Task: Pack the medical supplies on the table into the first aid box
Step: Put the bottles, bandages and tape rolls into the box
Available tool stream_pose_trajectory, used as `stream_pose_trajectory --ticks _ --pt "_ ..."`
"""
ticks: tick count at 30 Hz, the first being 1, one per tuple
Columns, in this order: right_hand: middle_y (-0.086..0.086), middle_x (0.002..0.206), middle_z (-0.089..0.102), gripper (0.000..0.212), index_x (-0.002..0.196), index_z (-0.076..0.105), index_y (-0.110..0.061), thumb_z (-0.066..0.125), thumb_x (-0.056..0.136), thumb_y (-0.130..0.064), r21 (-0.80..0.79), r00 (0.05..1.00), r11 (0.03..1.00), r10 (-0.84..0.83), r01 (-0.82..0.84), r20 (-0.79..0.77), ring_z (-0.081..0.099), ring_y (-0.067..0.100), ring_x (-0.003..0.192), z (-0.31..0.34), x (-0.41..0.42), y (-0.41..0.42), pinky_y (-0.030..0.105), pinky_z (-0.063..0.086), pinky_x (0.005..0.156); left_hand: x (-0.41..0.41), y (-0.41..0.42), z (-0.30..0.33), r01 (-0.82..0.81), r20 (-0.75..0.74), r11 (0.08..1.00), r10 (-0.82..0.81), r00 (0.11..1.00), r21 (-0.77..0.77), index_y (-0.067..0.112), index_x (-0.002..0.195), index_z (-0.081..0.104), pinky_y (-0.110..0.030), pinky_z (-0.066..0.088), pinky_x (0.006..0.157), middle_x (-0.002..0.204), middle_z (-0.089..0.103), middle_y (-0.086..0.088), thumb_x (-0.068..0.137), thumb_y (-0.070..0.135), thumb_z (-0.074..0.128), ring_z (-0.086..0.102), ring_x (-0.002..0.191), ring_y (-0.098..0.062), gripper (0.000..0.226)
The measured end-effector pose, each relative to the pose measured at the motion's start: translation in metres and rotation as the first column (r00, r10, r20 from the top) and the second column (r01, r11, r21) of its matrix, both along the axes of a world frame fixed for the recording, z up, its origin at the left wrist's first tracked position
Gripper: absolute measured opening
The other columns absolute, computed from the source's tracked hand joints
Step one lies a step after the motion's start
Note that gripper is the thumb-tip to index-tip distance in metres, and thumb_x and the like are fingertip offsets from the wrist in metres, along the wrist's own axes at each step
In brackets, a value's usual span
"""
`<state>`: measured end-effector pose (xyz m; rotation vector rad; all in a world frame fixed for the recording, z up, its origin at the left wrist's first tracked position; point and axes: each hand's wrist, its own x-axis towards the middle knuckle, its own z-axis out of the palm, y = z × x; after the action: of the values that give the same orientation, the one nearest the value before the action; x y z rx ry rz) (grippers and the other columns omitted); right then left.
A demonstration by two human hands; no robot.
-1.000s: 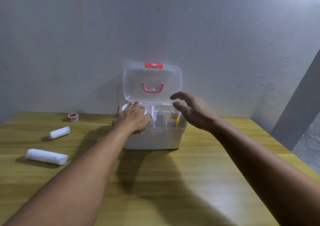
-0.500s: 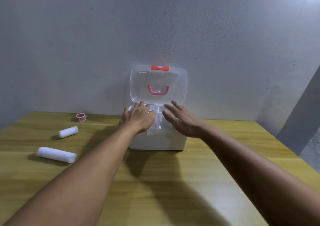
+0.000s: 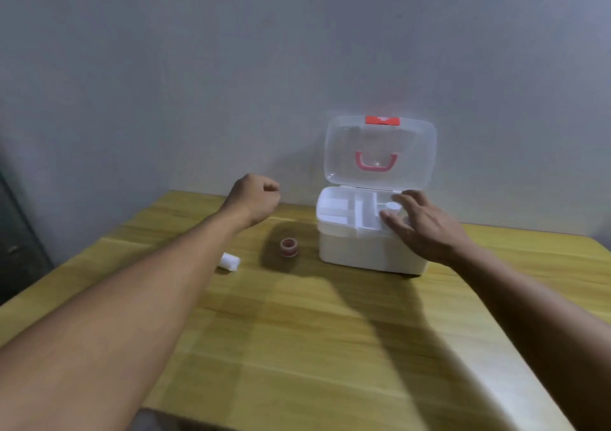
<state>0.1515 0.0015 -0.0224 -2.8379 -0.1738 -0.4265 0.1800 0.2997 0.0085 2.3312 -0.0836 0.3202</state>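
Packing is partly done: my right hand (image 3: 426, 225), fingers spread, rests on the open first aid box (image 3: 370, 249), whose tray holds a white bottle (image 3: 392, 206). Tape roll (image 3: 289, 247) and gauze roll (image 3: 230, 261) wait on the table (image 3: 330, 348), under my loosely curled, empty left hand (image 3: 254, 199), with bare tabletop around them

We find no legible text, number, brand or sign. The red latch (image 3: 382, 120) at the top edge of the first aid box's (image 3: 370, 249) raised clear lid (image 3: 380, 153) carries a faint pale mark, too blurred for us to read. The small red-rimmed tape roll (image 3: 289, 247) on the table (image 3: 297, 331) shows no readable label. The white-capped bottle (image 3: 392, 206) in the tray shows none that we can make out either.
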Motion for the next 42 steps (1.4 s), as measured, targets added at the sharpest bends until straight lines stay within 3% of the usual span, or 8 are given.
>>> stream_pose_trajectory --ticks 7,10,17,21,24,28,33,42 --pt "0.009 0.148 0.037 0.074 0.141 0.041 -0.02 0.029 0.087 -0.07 0.006 1.0 1.0 -0.024 0.023 0.012 0.05 0.033 0.126 0.0 0.0 0.003 0.046 0.042 0.1 -0.022 0.085 -0.021 0.087 -0.299 0.95 0.007 0.954 0.3 0.016 0.122 0.067 -0.02 0.036 0.094 0.14 0.055 0.006 0.086 0.004 0.059 0.052 0.128 -0.018 0.038" --pt "0.007 0.147 0.038 0.082 0.139 0.042 -0.024 0.023 0.081 -0.077 0.007 1.0 1.0 -0.031 0.031 0.007 0.054 0.032 0.122 -0.001 -0.001 0.002 0.046 0.044 0.1 -0.025 0.097 -0.039 0.256 -0.417 0.938 -0.141 0.898 0.235 0.017 0.124 0.065 -0.028 0.037 0.106 0.151 0.028 0.031 0.072 0.036 0.082 0.045 0.132 -0.009 0.058" --pt "0.006 0.142 0.041 0.076 0.136 0.047 -0.027 0.026 0.081 -0.076 0.012 0.998 0.998 -0.056 0.056 0.025 0.056 0.031 0.118 -0.001 -0.001 0.002 0.044 0.045 0.096 -0.02 0.094 -0.054 0.221 -0.338 0.937 -0.122 0.933 0.271 0.027 0.084 0.077 -0.035 0.048 0.097 0.151 0.022 0.038 0.052 0.047 0.068 0.055 0.119 -0.009 0.038" --pt "0.006 0.141 0.041 0.074 0.134 0.048 -0.027 0.027 0.082 -0.075 0.007 0.998 0.998 -0.056 0.056 0.032 0.058 0.031 0.116 -0.002 0.0 0.003 0.043 0.045 0.095 -0.012 0.094 -0.059 0.181 -0.325 0.954 -0.096 0.941 0.241 0.032 0.085 0.078 -0.035 0.048 0.099 0.152 0.032 0.028 0.062 0.025 0.067 0.054 0.123 -0.013 0.026" --pt "0.005 0.14 0.042 0.073 0.133 0.048 -0.027 0.027 0.082 -0.074 -0.003 0.998 0.998 -0.055 0.056 0.044 0.058 0.03 0.115 -0.004 0.0 0.003 0.043 0.045 0.094 -0.002 0.091 -0.057 0.067 -0.229 0.963 -0.006 0.973 0.26 0.043 0.076 0.074 -0.035 0.046 0.101 0.144 0.049 0.012 0.055 0.037 0.071 0.053 0.126 -0.018 0.022" --pt "0.005 0.14 0.041 0.077 0.134 0.047 -0.027 0.024 0.08 -0.076 -0.003 0.998 0.998 -0.063 0.064 0.028 0.058 0.03 0.115 -0.003 -0.001 0.003 0.043 0.046 0.093 0.024 0.086 -0.059 -0.001 -0.117 0.92 0.051 0.992 0.392 0.026 0.106 0.072 -0.035 0.032 0.11 0.148 0.043 -0.005 0.076 0.024 0.075 0.035 0.139 -0.025 0.031" --pt "0.005 0.142 0.04 0.074 0.136 0.045 -0.027 0.022 0.085 -0.075 0.028 0.999 0.999 -0.04 0.039 0.025 0.055 0.028 0.118 -0.002 -0.001 0.002 0.04 0.043 0.091 0.038 0.082 -0.066 0.005 -0.184 0.948 0.057 0.981 0.319 0.021 0.11 0.071 -0.035 0.048 0.094 0.127 0.062 -0.01 0.079 0.014 0.074 0.059 0.113 -0.028 0.031" --pt "0.003 0.145 0.04 0.066 0.14 0.042 -0.026 0.015 0.091 -0.061 0.106 0.998 0.994 -0.021 0.015 0.061 0.048 0.027 0.125 -0.002 -0.003 0.003 0.038 0.039 0.091 0.041 0.028 -0.018 0.1 0.024 0.986 -0.104 0.994 0.134 0.014 0.113 0.073 -0.027 0.044 0.099 0.128 0.066 -0.001 0.074 0.014 0.08 0.061 0.116 -0.019 0.04"
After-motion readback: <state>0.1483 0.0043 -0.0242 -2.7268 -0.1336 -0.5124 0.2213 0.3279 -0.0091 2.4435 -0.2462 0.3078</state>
